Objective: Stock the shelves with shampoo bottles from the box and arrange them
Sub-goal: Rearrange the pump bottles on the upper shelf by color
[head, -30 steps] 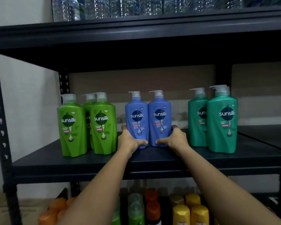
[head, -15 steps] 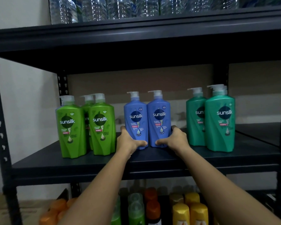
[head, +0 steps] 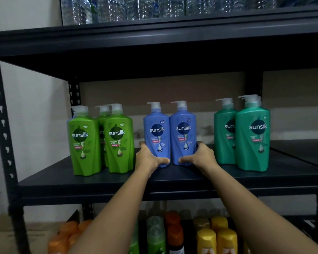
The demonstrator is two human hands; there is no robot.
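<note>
Two blue pump shampoo bottles stand side by side on the dark middle shelf (head: 173, 182). My left hand (head: 149, 158) grips the base of the left blue bottle (head: 156, 131), thumb across its front. My right hand (head: 202, 158) grips the base of the right blue bottle (head: 183, 129) in the same way. Both bottles are upright and touch each other. Three light green bottles (head: 117, 136) stand to the left, and two teal bottles (head: 251, 132) stand to the right.
Clear water bottles (head: 136, 8) fill the shelf above. Orange, green and yellow bottles (head: 217, 233) crowd the lower shelf. Black uprights (head: 2, 125) frame the rack at the left. Bare shelf lies in front of the bottles and at the far right.
The two blue bottles and both hands hold nearly the same place; the view has shifted only slightly.
</note>
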